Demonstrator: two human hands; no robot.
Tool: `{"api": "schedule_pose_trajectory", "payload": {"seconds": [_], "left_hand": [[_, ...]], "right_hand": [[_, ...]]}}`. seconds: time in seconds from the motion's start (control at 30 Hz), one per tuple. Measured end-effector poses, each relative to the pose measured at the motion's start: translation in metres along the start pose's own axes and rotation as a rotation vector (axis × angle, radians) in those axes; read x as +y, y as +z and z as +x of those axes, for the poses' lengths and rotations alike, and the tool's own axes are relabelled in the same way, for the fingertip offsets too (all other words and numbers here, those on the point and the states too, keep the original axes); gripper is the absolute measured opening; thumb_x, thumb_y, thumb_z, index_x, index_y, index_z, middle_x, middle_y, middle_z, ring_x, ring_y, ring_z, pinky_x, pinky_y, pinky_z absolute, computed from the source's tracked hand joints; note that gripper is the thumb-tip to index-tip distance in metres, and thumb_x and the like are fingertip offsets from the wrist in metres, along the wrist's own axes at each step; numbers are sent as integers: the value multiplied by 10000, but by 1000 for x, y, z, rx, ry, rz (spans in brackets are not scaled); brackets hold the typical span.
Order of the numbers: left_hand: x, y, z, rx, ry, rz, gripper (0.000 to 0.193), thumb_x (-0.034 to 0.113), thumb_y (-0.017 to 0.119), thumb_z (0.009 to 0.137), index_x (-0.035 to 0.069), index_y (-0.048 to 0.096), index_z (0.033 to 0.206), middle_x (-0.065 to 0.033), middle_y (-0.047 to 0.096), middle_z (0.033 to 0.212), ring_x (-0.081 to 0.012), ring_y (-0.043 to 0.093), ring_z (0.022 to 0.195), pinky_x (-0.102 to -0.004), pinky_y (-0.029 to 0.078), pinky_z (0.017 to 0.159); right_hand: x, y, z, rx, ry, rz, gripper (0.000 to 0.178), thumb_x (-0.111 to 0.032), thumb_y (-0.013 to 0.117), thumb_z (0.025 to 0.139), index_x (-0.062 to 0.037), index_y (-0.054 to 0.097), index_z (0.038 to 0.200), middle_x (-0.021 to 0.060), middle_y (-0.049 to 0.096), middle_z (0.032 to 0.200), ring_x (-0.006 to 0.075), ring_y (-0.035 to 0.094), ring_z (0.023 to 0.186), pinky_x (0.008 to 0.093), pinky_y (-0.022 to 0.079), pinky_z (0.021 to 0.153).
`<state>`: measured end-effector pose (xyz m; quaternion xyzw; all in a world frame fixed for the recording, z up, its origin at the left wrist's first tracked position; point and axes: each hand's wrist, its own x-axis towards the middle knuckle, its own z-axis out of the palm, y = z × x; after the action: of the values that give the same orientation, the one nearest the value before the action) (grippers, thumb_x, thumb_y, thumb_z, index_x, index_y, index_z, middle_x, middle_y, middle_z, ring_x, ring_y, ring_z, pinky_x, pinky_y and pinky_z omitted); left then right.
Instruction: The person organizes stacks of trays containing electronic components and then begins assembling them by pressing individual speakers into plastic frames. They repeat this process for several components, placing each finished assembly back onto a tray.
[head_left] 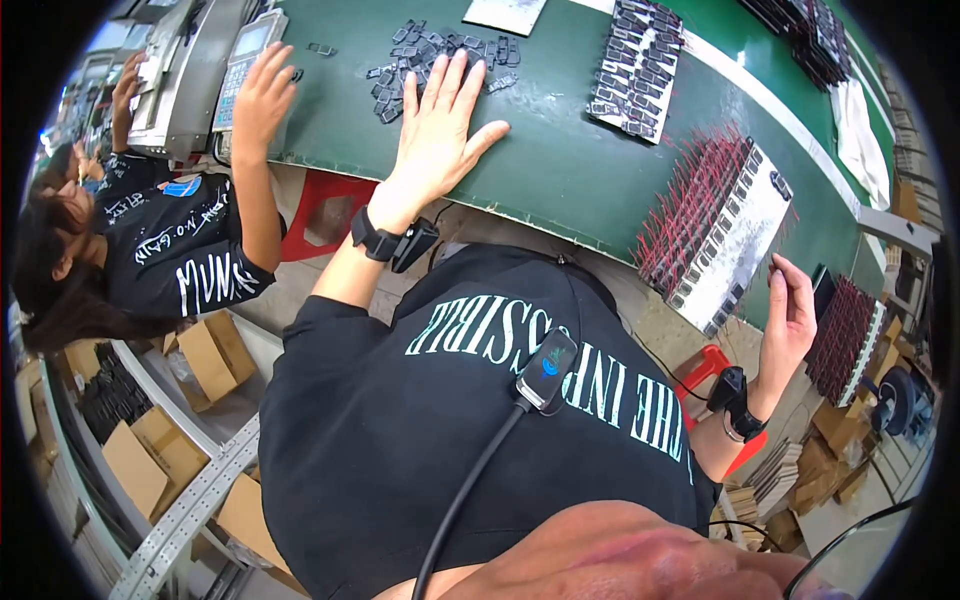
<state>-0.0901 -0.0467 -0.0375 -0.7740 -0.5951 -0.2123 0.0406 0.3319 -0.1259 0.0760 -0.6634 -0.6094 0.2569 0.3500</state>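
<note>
My left hand (437, 130) lies with its fingers spread on the near side of a loose pile of small black plastic parts (420, 45) on the green table. Its fingertips touch the pile, and nothing is visibly gripped. Off the table's right front edge, my right hand (790, 312) is raised with its fingers drawn together. A tiny dark spot shows at those fingertips, too small to name. Beside that hand, a white board (745, 225) juts over the table edge. It bears rows of black parts with thin red wires (683, 205) and one separate black part (780, 184).
Farther back, another white board (638, 70) is covered with black parts. A bare white plate (505, 14) lies at the far edge. On the left, a co-worker's hand (262, 105) is raised beside a keypad device (240, 70). Red stools (325, 212) stand below the table (560, 180).
</note>
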Motion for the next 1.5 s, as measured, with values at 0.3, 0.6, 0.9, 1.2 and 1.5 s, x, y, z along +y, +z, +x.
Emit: {"api": "schedule_pose_trajectory", "payload": {"seconds": [0.3, 0.6, 0.9, 1.2, 1.5], "left_hand": [[33, 29, 57, 88, 212, 36, 186, 232, 730, 802, 99, 715, 931, -40, 661, 990, -261, 562, 1043, -491, 358, 1012], [30, 17, 86, -60, 235, -109, 109, 163, 708, 846, 100, 724, 933, -70, 640, 904, -262, 591, 869, -347, 485, 759], [67, 11, 71, -126, 319, -625, 174, 108, 709, 830, 119, 731, 1003, -50, 668, 865, -238, 617, 876, -331, 511, 751], [40, 8, 39, 35, 171, -397, 182, 132, 727, 812, 88, 715, 988, -48, 662, 997, -247, 603, 943, -342, 515, 789], [70, 18, 20, 44, 155, -239, 219, 225, 762, 792, 88, 706, 953, -49, 652, 940, -243, 600, 914, -351, 520, 759]], "right_hand": [[2, -19, -13, -24, -27, -214, 174, -6, 587, 930, 34, 668, 1078, 80, 656, 1020, 149, 606, 972, 258, 453, 886], [18, 13, 9, -55, -148, -206, 201, 6, 673, 844, -21, 718, 1038, 83, 662, 972, 181, 639, 893, 274, 502, 779], [-9, 8, -4, -142, -230, -313, 221, 46, 678, 809, -3, 690, 1024, 102, 647, 988, 217, 637, 903, 299, 504, 789], [-18, 2, -4, -84, 9, 117, 163, 60, 649, 847, 16, 644, 1005, 82, 652, 976, 175, 626, 941, 274, 488, 828], [-36, 17, 14, -167, -24, 411, 185, 69, 557, 928, 60, 633, 1096, 89, 636, 1062, 137, 626, 938, 256, 495, 860]]}}
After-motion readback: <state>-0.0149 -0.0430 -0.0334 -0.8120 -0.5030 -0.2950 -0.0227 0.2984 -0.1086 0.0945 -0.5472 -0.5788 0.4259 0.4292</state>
